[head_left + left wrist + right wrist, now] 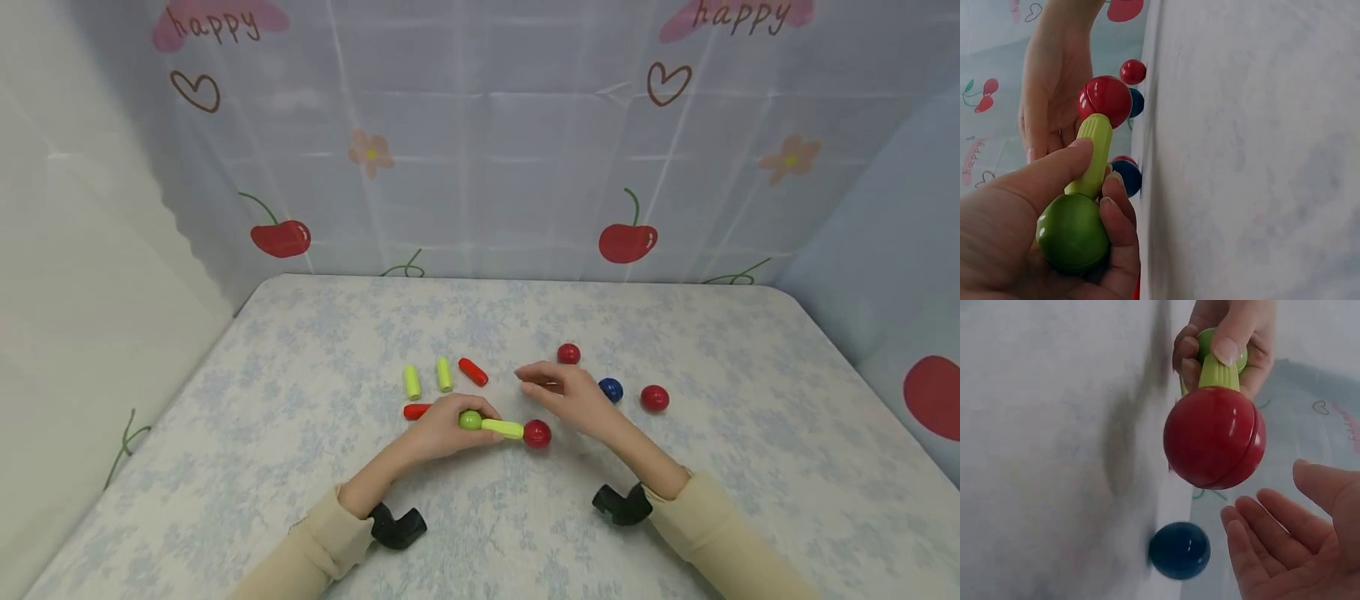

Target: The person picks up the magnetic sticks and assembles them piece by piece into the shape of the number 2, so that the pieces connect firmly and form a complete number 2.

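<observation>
My left hand [446,429] grips a yellow-green ridged rod [1094,156] with a green ball [1074,234] on its near end and a red ball [1105,100] on its far end. The thumb and fingers pinch the rod, and the green ball sits against the palm. To the right, my right hand [573,398] hovers apart from the red ball, palm turned toward it, fingers relaxed and nothing in them. In the right wrist view a blue ball [1180,550] lies on the table just beside those fingers.
Two yellow-green rods [412,382] and a red rod [473,372] lie beyond the left hand; another red rod [416,412] is partly hidden by it. Loose red balls [655,398] and a blue ball [611,389] lie around the right hand. A printed curtain [487,167] hangs behind the table.
</observation>
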Tool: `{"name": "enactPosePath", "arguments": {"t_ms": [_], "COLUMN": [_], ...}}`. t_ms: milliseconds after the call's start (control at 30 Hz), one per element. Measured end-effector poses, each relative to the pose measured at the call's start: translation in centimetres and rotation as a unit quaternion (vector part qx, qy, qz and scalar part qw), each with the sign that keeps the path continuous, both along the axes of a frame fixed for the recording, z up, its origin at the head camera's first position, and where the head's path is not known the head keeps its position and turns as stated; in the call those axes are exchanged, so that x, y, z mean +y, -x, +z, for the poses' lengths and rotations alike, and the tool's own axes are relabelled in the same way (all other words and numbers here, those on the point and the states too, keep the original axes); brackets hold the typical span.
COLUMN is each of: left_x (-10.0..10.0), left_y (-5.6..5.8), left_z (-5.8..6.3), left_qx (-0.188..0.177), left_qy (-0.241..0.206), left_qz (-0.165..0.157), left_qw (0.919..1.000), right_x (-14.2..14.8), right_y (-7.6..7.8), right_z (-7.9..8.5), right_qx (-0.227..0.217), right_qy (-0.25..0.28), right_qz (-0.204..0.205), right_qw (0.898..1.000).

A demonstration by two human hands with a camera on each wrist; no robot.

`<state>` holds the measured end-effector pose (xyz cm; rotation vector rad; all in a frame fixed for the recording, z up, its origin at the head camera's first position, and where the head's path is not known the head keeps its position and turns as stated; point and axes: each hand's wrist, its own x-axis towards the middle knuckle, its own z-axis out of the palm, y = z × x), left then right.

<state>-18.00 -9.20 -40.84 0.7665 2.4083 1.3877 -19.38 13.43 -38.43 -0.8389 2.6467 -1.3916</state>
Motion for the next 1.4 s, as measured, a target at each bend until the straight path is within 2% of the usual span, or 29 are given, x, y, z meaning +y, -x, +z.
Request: {"name": "enactPosePath", "arguments": {"t_ms": [100, 133, 200, 267, 367, 433, 533, 667, 733, 833, 900, 1067, 1200, 1300, 1400], "left_x": [-0.8, -1.1, -1.6, -2.1, -2.6, -2.9, -3.0, -3.1, -3.1, -3.2, -3.3, -3.5, -3.7, -3.9, -4.0], "left_y": [-0.3, -0.5, -1.1, -1.3, -1.5, -1.1, -1.2, -1.1, -1.1, -1.0, -1.0, -1.1, -1.1, -0.9, -0.7], "left_z": [0.0, 0.0, 0.8, 0.8, 0.7, -0.1, -0.2, -0.3, -0.3, -0.4, -0.4, -0.3, -0.1, 0.1, 0.3], "left_qx": [-0.013, -0.019, -0.025, -0.028, -0.021, -0.015, -0.011, -0.009, -0.004, 0.005, 0.006, -0.016, -0.037, -0.037, -0.031], "left_qy": [0.000, -0.004, -0.004, 0.000, 0.003, 0.006, 0.004, 0.009, 0.011, 0.012, 0.008, 0.005, 0.006, -0.001, -0.006], "left_qz": [-0.009, -0.012, -0.018, -0.020, -0.025, -0.027, -0.029, -0.030, -0.031, -0.032, -0.032, -0.018, 0.004, 0.016, 0.024], "left_qw": [0.9999, 0.9997, 0.9995, 0.9994, 0.9995, 0.9995, 0.9995, 0.9995, 0.9995, 0.9994, 0.9994, 0.9997, 0.9993, 0.9992, 0.9992], "right_x": [-1.9, -2.6, -4.0, -5.4, -7.3, -8.2, -9.0, -9.5, -9.5, -9.3, -9.1, -7.6, -5.0, -2.6, -0.2], "right_y": [1.5, 2.0, 2.9, 3.7, 4.7, 5.3, 5.9, 6.3, 6.4, 6.4, 6.4, 5.7, 4.2, 2.5, 0.5], "right_z": [0.5, 0.6, 0.5, 0.5, 0.4, 0.5, 0.6, 0.5, 0.4, 0.2, 0.1, 0.5, 0.9, 0.8, 0.0], "right_qx": [-0.014, -0.017, -0.017, -0.008, 0.006, 0.014, 0.017, 0.009, 0.011, 0.016, 0.008, -0.034, -0.077, -0.150, -0.239], "right_qy": [-0.016, -0.031, -0.063, -0.103, -0.163, -0.202, -0.247, -0.283, -0.288, -0.277, -0.258, -0.189, -0.119, -0.046, 0.027], "right_qz": [0.007, 0.007, 0.005, -0.008, -0.025, -0.035, -0.041, -0.049, -0.054, -0.063, -0.064, -0.061, -0.077, -0.081, -0.031], "right_qw": [1.000, 0.999, 0.998, 0.995, 0.986, 0.979, 0.968, 0.958, 0.956, 0.959, 0.964, 0.979, 0.987, 0.984, 0.970]}}
